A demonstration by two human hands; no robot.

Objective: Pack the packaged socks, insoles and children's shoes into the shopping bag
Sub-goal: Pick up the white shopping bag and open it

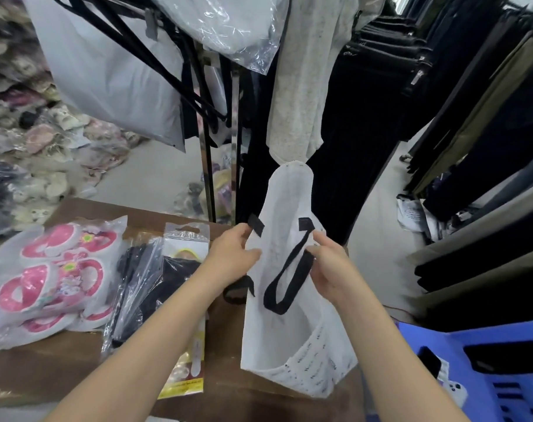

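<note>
Two hands worked the white shopping bag (292, 300) over the brown desk (46, 370), head view. Left hand (233, 254) pinched the bag's left rim; right hand (327, 263) pinched the right rim beside the black handle (286, 278). Mouth looked barely parted, nothing visibly inside. Bagged pink children's shoes (58, 278), packaged black socks (146, 278) and the insole pack (187, 303) lay left on the desk. Advice: pull rims well apart, flip handles outward, set the base down before loading.
</note>
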